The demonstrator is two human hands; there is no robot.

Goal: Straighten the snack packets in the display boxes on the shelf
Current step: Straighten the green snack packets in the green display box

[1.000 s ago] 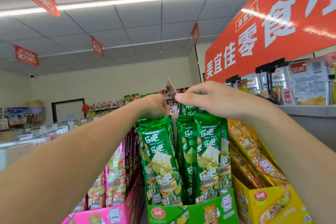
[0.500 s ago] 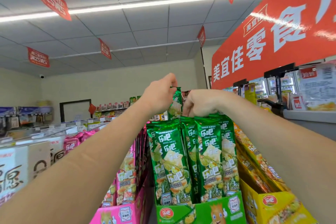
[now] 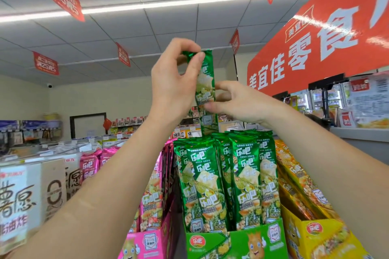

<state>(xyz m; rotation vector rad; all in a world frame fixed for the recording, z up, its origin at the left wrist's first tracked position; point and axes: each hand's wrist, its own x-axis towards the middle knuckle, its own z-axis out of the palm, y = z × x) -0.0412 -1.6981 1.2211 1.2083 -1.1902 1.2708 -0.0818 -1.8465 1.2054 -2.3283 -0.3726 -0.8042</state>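
Note:
A long green snack packet (image 3: 207,82) is lifted upright above the green display box (image 3: 237,242), its lower end still behind the standing green packets (image 3: 229,178). My left hand (image 3: 174,82) pinches the packet's top edge between thumb and forefinger. My right hand (image 3: 242,103) holds the packet's lower part with its fingertips. The other green packets stand upright in rows in the box.
A pink display box (image 3: 147,244) with pink packets stands left of the green one, and a yellow box (image 3: 315,235) with orange packets leans to the right. White cartons (image 3: 31,195) sit far left. A counter (image 3: 362,132) lies behind at right under an orange sign.
Both hands have risen from the packet tops, drawing one green packet up out of the back of the box. The view has tilted and shifted slightly.

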